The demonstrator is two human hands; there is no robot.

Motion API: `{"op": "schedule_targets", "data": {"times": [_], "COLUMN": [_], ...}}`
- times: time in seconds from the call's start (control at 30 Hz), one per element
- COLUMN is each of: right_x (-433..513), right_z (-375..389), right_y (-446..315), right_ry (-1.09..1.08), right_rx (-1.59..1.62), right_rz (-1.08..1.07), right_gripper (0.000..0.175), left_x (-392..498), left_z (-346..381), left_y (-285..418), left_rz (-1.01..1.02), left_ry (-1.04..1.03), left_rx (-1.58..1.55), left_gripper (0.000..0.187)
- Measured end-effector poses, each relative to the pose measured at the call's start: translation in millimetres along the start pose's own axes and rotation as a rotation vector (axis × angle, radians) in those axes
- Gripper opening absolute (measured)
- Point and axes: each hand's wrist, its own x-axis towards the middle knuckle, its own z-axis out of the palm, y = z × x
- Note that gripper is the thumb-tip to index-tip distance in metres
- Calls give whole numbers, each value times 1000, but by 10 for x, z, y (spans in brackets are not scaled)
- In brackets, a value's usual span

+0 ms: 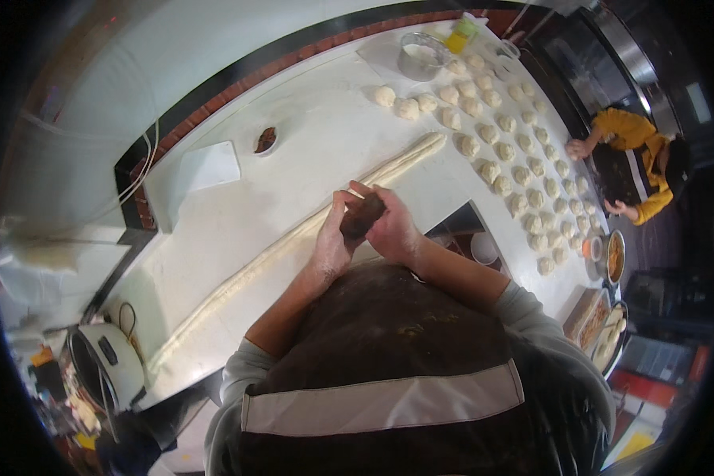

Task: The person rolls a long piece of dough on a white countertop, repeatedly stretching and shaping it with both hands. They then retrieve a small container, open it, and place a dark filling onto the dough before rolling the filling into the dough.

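My left hand [331, 238] and my right hand [397, 226] are cupped together in front of my apron, dusted with flour. Between the palms they hold a dark brown lump [362, 219]; its exact kind cannot be made out. Behind and partly hidden by the hands, a long rope of dough [244, 276] runs diagonally across the white worktop [309, 119]. Its far right end is thicker and lies near rows of dough balls [506, 152].
A small bowl of brown filling [266, 141] and a white board [211, 165] lie beyond the rope. A metal pot [422, 59] stands at the back. Pans [616, 259] line the right edge. An opening [464, 232] cuts into the worktop. A co-worker [630, 157] is across at right.
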Motion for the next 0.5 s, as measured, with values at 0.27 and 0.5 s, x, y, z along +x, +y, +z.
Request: {"op": "schedule_targets", "data": {"times": [0.27,0.5], "right_x": [-74,-289], "right_z": [183,420], "right_y": [194,153], "right_ry": [7,-31], "right_rx": [-760,-1569], "right_rz": [-75,-313], "right_gripper": [61,49], "left_x": [-302,-409], "left_z": [-239,-87], "left_y": [128,160], "left_rz": [64,209], "left_ry": [210,415], "left_rx": [317,725], "left_gripper": [71,74]}}
